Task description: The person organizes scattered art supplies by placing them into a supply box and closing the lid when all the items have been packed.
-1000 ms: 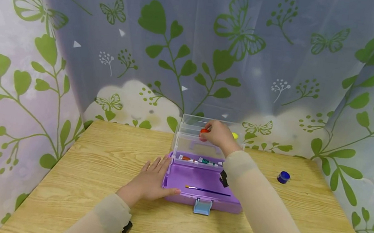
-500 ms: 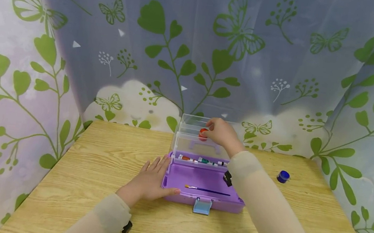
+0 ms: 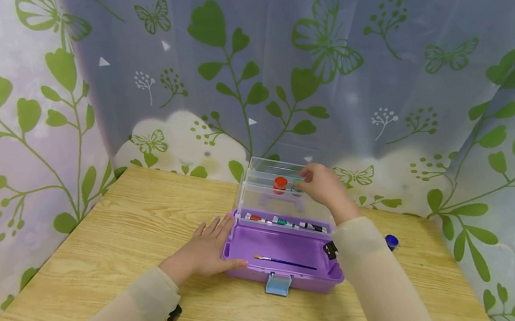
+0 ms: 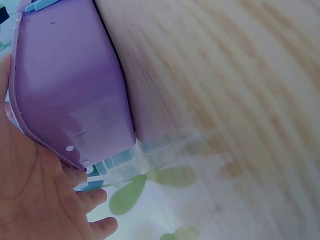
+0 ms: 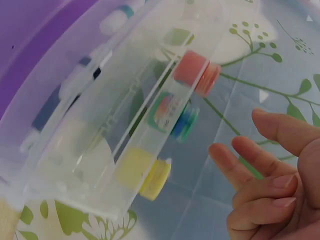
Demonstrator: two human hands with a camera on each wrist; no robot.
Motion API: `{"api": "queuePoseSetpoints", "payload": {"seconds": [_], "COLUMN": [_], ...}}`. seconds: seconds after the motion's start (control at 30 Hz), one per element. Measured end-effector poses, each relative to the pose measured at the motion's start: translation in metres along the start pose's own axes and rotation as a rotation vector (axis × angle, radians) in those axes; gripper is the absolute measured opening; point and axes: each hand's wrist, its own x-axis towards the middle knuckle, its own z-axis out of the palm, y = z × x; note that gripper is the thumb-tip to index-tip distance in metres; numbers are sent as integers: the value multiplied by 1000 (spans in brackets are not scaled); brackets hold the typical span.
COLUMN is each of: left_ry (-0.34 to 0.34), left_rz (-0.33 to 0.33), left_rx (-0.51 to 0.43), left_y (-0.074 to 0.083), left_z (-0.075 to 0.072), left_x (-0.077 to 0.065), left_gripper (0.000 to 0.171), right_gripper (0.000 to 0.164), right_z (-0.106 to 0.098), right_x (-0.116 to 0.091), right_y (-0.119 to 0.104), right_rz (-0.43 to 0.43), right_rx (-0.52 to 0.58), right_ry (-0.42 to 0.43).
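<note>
My left hand [image 3: 209, 249] lies with spread, straight fingers along the left end of a purple paint box [image 3: 304, 284]; its palm and fingers show at the box rim in the left wrist view. Raised above the box is a clear tray holding a red paint jar [image 3: 280, 186], a green paint jar [image 5: 186, 124] and a yellow paint jar [image 5: 155, 179]. My right hand [image 3: 324, 187] is beside these jars, holding nothing, its fingers loosely bent and apart from them in the right wrist view. The yellow jar is hidden behind that hand in the head view.
Several paint tubes [image 3: 282, 222] lie in the lower tray. A paintbrush [image 3: 286, 263] rests on the box floor, above the light blue latch [image 3: 278, 284]. Right of the box, a blue paint jar [image 3: 391, 242] stands on the wooden table [image 3: 160, 196], partly behind the right sleeve.
My right hand has left the red jar and moved right, past the green jar, which now shows. The red jar stays in the tray. My left hand has not moved.
</note>
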Motion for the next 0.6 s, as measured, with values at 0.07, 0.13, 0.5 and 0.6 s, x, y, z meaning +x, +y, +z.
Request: {"api": "queuePoseSetpoints", "payload": {"seconds": [0.07,0.13,0.5,0.6], "left_ry": [0,-1,3,1], "left_rz": [0,2,9,8], "left_rx": [-5,-11,1,0], "left_y": [0,1,1,1], "left_z": [0,0,-2,-1], "left_x": [0,0,0,-1], "left_gripper": [116,116,116,116], "right_gripper": [37,36,36,36], "right_z": [-3,-6,-21,-22], "right_x": [-4,-9,-33,-39], "right_y": [4,9,16,18], "right_rz": [-3,-8,-32,-29], "right_rx": [8,9,-11,-11], "right_ry": [-5,-6,17,26]}}
